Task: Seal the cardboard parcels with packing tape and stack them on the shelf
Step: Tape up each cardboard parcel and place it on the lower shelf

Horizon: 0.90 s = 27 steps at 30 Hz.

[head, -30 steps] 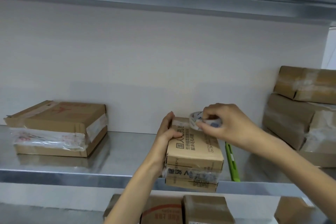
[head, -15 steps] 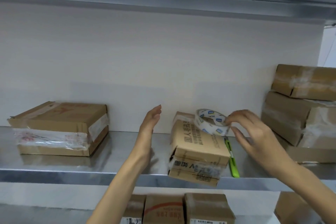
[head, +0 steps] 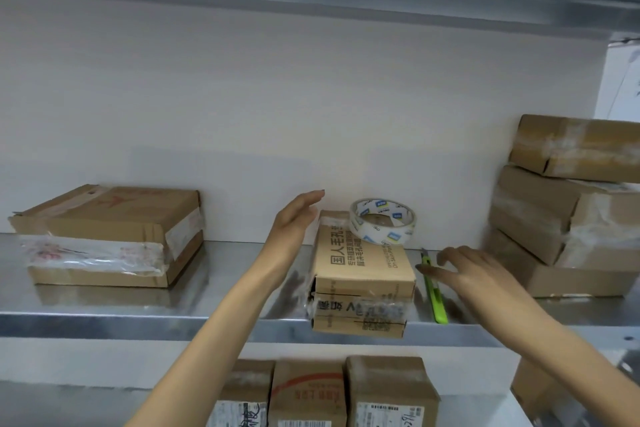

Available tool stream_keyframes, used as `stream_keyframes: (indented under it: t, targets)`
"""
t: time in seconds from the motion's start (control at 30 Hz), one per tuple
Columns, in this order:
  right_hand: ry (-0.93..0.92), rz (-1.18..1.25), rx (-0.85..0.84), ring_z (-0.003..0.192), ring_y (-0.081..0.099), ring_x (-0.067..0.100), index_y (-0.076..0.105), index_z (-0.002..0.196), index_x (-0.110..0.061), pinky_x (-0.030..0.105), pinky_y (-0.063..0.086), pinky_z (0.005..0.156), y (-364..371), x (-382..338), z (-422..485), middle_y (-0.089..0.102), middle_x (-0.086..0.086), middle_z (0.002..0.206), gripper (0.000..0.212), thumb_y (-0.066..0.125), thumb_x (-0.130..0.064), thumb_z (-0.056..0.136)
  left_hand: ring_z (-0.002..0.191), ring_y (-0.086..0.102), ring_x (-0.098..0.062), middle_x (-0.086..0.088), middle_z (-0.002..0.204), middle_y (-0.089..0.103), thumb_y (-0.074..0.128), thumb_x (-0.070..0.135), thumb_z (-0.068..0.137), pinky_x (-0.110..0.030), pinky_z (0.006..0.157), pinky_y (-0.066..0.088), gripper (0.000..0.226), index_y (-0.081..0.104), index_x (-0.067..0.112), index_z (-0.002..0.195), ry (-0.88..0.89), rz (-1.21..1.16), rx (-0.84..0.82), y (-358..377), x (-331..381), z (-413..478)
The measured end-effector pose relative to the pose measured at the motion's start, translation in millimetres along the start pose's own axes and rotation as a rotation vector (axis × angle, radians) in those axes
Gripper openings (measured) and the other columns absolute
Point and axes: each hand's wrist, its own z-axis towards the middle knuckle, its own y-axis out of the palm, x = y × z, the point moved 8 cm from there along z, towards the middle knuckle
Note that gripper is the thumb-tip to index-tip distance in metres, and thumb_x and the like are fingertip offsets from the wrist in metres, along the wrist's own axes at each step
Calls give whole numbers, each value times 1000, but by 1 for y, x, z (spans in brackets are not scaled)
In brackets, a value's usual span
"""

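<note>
**Left hand** (head: pixel 298 218): fingers straight and together, holding nothing; just left of the parcel's rear corner. Whether it touches cannot be told.

**Right hand** (head: pixel 474 270): fingers spread and relaxed, holding nothing; right of the parcel, over the cutter.

**Parcel** (head: pixel 363 270): small printed carton, end-on to the viewer, on the shelf (head: pixel 225 291). Its front end appears to jut past the shelf's lip. Clear film is wrapped across the front face. Judged light, with stiff panels and softer corners; the filmed band is likely slick. It is best gripped by the two bare long sides, one hand each.

**Tape roll** (head: pixel 381 227): clear tape on a printed core, lying loose and tilted on the parcel's rear top. It will probably slide off if the parcel tips, so remove it first.

**Cutter** (head: pixel 435 298): green, flat on the shelf just right of the parcel.

**Flat box** (head: pixel 110 236): taped, well left of the parcel.

**Stacked boxes** (head: pixel 571 211): taped, well right of the parcel.

**Lower boxes** (head: pixel 346 392): a row on the tier beneath the parcel.
</note>
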Motion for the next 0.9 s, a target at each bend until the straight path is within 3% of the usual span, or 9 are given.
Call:
stream_keyframes:
  t: [0.13, 0.3, 0.43, 0.5, 0.53, 0.63, 0.73, 0.8, 0.9]
  targets:
    - [-79, -74, -60, 62, 60, 26, 73, 77, -21, 31, 47, 49, 6, -10, 12, 60, 3, 72, 48, 92, -9, 35, 109, 53, 8, 11, 125, 62, 43, 8, 100, 2, 82, 38, 33, 65, 19, 121, 33, 99, -60, 1, -1, 2]
    - [2, -20, 23, 47, 54, 26, 51, 80, -15, 24, 21, 33, -13, 5, 8, 53, 5, 69, 66, 86, 6, 29, 102, 59, 10, 18, 105, 71, 54, 15, 98, -16, 92, 42, 22, 74, 23, 100, 76, 179, -126, -3, 1, 8]
    - [365, 260, 396, 45, 54, 25, 45, 82, -17, 32, 41, 39, -79, 33, -8, 55, 2, 60, 39, 77, 1, 70, 97, 63, 6, 15, 98, 73, 60, 17, 94, -15, 90, 45, 16, 75, 23, 94, 97, 211, -151, -3, 3, 13]
    - [496, 640, 563, 55, 61, 17, 52, 93, -19, 29, 46, 53, -103, 40, -8, 63, 1, 69, 9, 60, -15, 92, 90, 64, 6, 11, 95, 74, 61, 14, 93, -8, 82, 46, 15, 74, 21, 91, 63, 173, -151, -2, 3, 15]
    - [511, 856, 596, 62, 65, 18, 55, 101, -23, 25, 50, 59, -111, 37, -2, 67, 0, 77, 5, 52, -24, 97, 87, 64, 5, 11, 93, 73, 62, 14, 93, -6, 78, 46, 15, 74, 21, 88, 33, 150, -143, -3, 2, 16]
    - [428, 1255, 542, 71, 69, 19, 64, 108, -26, 34, 57, 70, -122, 15, 29, 71, 5, 87, 15, 53, -25, 97, 85, 62, 3, 11, 89, 72, 65, 15, 91, -3, 69, 45, 14, 73, 22, 82, -51, 116, -108, -3, 0, 17]
    - [431, 1254, 500, 54, 60, 8, 71, 88, -10, 22, 52, 55, -122, -11, 60, 67, -3, 64, 13, 62, -18, 93, 83, 59, 4, 10, 89, 70, 66, 16, 90, -10, 68, 42, 8, 74, 17, 88, -105, 114, -89, -3, -2, 18]
    - [480, 1315, 447, 44, 54, 7, 68, 87, -4, 18, 46, 45, -112, -23, 82, 65, 0, 57, 16, 62, -18, 93, 83, 57, 5, 10, 89, 70, 66, 17, 90, -12, 69, 40, 8, 74, 15, 92, -125, 101, -71, -4, -4, 18]
    - [541, 1436, 320, 45, 57, 15, 64, 95, -7, 33, 56, 50, -95, -33, 109, 67, 13, 67, 16, 60, -22, 94, 83, 59, 4, 9, 90, 70, 67, 17, 90, -12, 67, 41, 11, 74, 12, 96, -137, 61, -44, -4, -6, 16]
